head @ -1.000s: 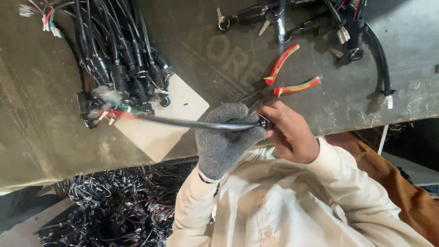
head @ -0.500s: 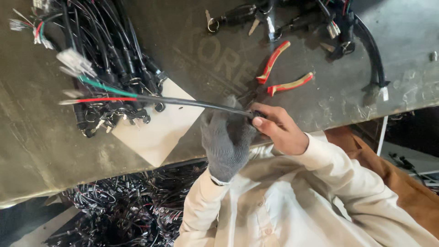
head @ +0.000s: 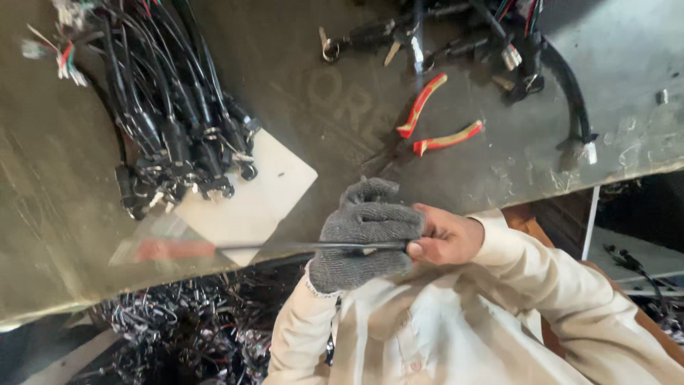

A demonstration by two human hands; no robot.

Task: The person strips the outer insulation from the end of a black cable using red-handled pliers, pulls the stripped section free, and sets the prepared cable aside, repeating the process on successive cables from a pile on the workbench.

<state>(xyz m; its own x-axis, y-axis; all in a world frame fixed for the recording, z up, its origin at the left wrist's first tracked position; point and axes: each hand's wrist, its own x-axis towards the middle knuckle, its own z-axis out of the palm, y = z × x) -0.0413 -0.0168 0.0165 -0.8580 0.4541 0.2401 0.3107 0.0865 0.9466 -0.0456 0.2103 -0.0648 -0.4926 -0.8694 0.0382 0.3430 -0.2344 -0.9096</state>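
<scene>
Two hands meet on one thin black cable [head: 285,247] just below the white card [head: 249,199], its blurry red tip sticking out left of the card, the gray-gloved left hand [head: 367,239] wrapped tight around it, the bare right hand [head: 445,239] pinching its end.
</scene>
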